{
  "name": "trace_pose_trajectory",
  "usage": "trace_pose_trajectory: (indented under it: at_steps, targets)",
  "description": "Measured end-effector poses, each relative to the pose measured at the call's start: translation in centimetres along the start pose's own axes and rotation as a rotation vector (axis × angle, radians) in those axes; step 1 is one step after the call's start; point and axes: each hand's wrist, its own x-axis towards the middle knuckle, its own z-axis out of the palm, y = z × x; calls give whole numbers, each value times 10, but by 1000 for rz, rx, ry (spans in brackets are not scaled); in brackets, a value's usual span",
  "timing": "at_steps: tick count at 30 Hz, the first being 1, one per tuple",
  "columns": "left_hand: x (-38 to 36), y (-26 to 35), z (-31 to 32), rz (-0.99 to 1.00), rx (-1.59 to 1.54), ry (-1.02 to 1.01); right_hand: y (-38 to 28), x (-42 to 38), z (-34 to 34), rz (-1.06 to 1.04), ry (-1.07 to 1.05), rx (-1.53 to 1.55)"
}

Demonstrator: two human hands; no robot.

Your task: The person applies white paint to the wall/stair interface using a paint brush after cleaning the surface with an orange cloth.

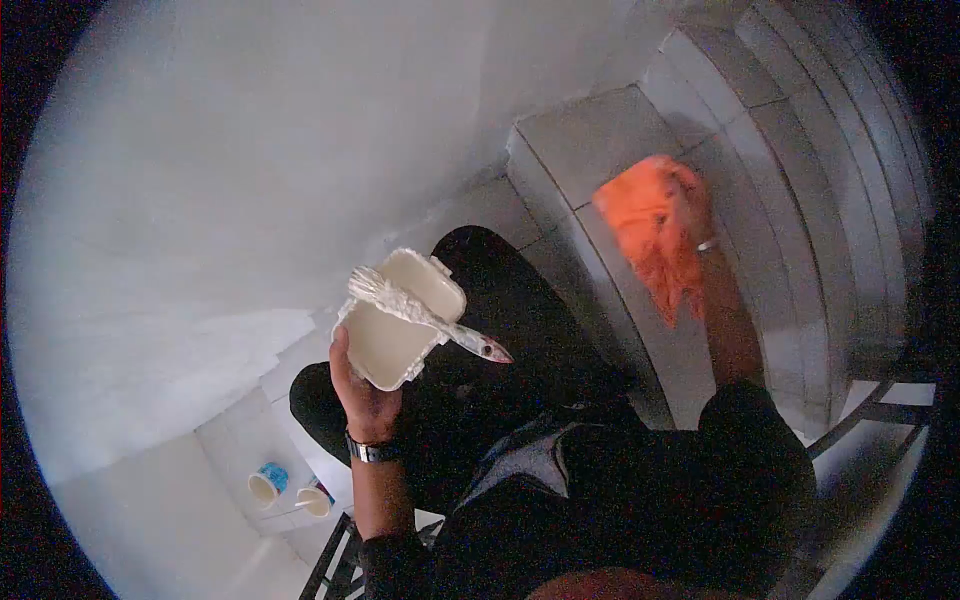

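My left hand is wrapped round the lower side of a cream plastic tub with white paint in it. Across the tub's top lies a paint-covered brush, its handle end pointing right over my knee. On the right, my right hand grips a bright orange cloth on a grey tiled step. The cloth hangs partly loose below the hand and bears a few dark marks. My right fingers are partly hidden by the cloth and blurred.
A pale wall fills the left and upper left. Curved tiled stairs rise at the right. Two small containers stand on the lower floor at the left. Black metal railings show at the lower right, with more at the bottom.
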Motion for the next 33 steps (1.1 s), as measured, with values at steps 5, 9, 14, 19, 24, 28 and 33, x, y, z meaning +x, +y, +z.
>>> trace_pose_trajectory:
  at_steps: [5,9,14,19,24,28,33]
  targets:
    - [-3,3,9,-40,-22,-18,39,36,-113,-303,620,-444]
    - [-3,3,3,-20,-15,5,10,35,-96,-211,82,-35]
    - [-5,5,3,2,67,50,5,5,35,-488,249,-963]
    - [-9,4,8,-43,13,41,-46,-33,71,-404,-59,-468]
    - [-3,7,7,-48,0,-62,24,-92,-10,-152,-244,-234]
    - [-3,5,3,-37,13,-20,104,-140,-96,-85,34,-421]
    - [-5,6,7,-41,-1,-37,128,-136,-125,56,-36,-713]
